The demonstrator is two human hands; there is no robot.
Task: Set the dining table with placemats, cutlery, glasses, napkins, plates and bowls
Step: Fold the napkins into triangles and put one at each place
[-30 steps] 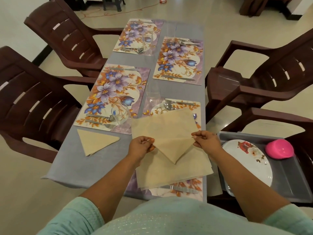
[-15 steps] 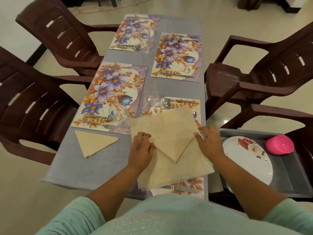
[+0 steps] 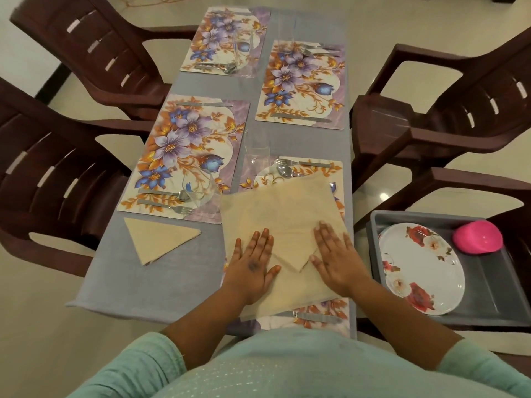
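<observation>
Both hands lie flat and open, palms down, on a beige napkin folded with its point toward the person; the left hand presses its left part, the right hand its right; the napkin covers the nearest floral placemat on the bench; another folded napkin lies to the left; a flowered plate and pink bowl sit in a grey tray.

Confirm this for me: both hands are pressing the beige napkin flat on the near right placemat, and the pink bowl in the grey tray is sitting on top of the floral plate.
Not quite. The head view shows the pink bowl on the grey tray floor beside the floral plate, not on top of it. The rest holds: the left hand and right hand press the beige napkin flat on the near right placemat.
</observation>
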